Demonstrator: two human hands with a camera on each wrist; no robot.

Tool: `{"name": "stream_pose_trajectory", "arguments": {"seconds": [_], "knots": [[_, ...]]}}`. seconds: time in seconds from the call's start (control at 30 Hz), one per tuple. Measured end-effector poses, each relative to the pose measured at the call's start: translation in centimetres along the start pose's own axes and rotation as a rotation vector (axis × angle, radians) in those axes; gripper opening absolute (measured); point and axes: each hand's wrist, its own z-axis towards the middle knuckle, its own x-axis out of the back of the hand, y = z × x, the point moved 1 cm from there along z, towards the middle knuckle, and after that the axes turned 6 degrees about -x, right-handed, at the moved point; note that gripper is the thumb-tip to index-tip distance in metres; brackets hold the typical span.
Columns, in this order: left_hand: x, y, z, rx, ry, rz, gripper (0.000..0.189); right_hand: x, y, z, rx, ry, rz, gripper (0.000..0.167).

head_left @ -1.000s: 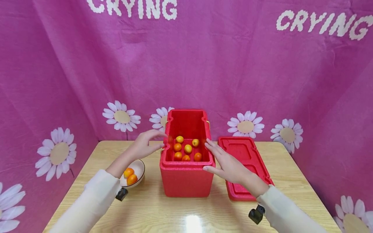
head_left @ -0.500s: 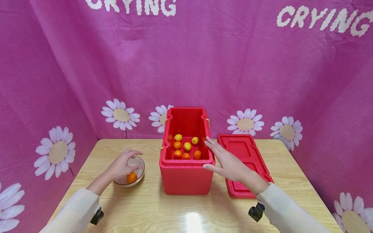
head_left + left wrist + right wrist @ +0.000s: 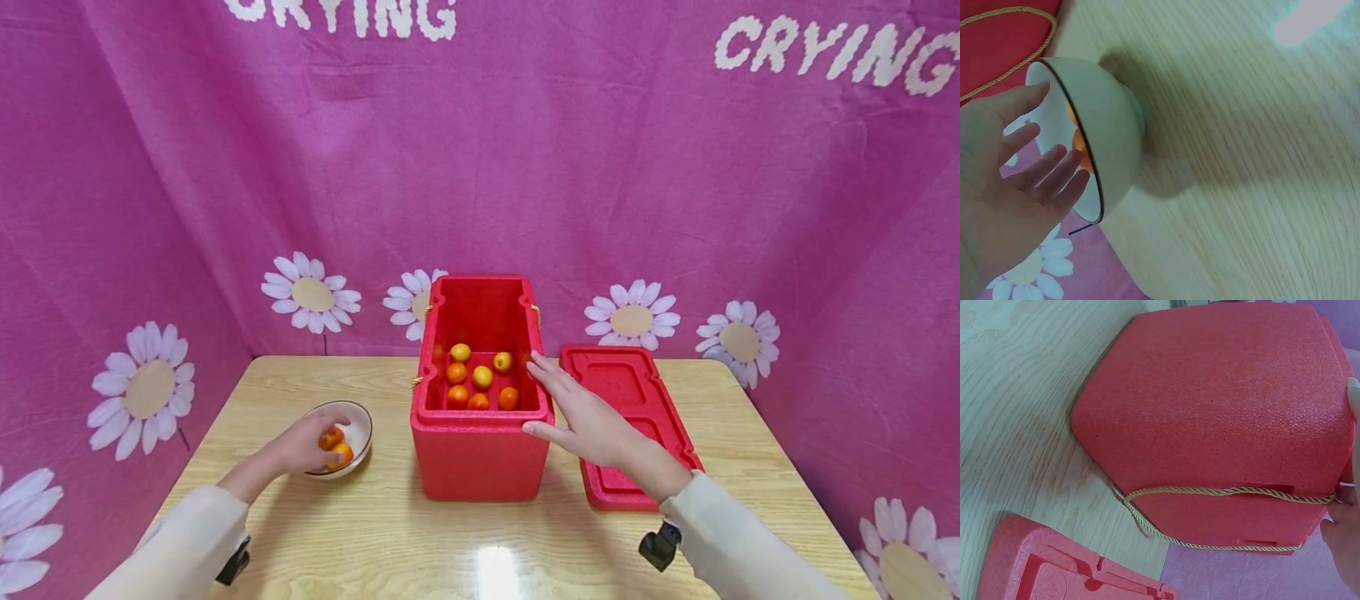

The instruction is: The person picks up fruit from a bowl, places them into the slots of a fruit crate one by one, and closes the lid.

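Note:
My left hand [image 3: 300, 446] reaches over the rim of a white bowl [image 3: 361, 421] on the left of the table, its fingers spread and bent loosely. Two small orange fruits [image 3: 342, 456] lie in that bowl, partly covered by the fingers. In the left wrist view the fingertips come close in front of an orange fruit [image 3: 1089, 164], with nothing gripped in the palm. My right hand [image 3: 588, 425] rests with fairly straight fingers against the right rim of a red foam box [image 3: 480, 462]. Several orange and yellow fruits [image 3: 482, 377] lie on the box's floor.
Right of the box lies its red lid [image 3: 618, 387], inner side up. A gold cord [image 3: 1210, 492] loops along the box's side. The wooden table [image 3: 390, 533] ends at a pink curtain [image 3: 480, 167] behind and at both sides.
My left hand has moved left and down from the box's left rim to the bowl, its fingers now among the fruits. My right hand stays at the box's rim.

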Motion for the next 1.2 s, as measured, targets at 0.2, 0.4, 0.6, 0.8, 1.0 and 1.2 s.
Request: {"name": "stream_pose_trajectory", "arguments": {"seconds": [0.2, 0.4, 0.6, 0.8, 1.0, 1.2], "knots": [[-0.5, -0.7, 0.4, 0.01, -0.03, 0.035, 0.039, 0.0, 0.1, 0.0, -0.004, -0.001, -0.001, 0.087], [-1.2, -1.7, 0.9, -0.044, -0.055, 0.03, 0.026, 0.0, 0.1, 0.0, -0.004, 0.002, -0.001, 0.087], [-1.8, -1.6, 0.8, -0.109, -0.067, 0.034, 0.018, 0.0, 0.0, 0.0, 0.001, -0.001, 0.0, 0.086], [-2.0, -1.3, 0.7, -0.051, -0.086, 0.04, 0.015, 0.0, 0.0, 0.0, -0.004, 0.0, 0.004, 0.087], [-1.6, -1.2, 0.8, -0.048, -0.095, -0.02, 0.015, -0.1, 0.0, 0.0, -0.006, -0.004, 0.002, 0.087], [-0.9, -1.4, 0.9, -0.065, -0.095, -0.06, 0.019, -0.1, 0.1, 0.1, -0.006, -0.001, 0.003, 0.087]]}}
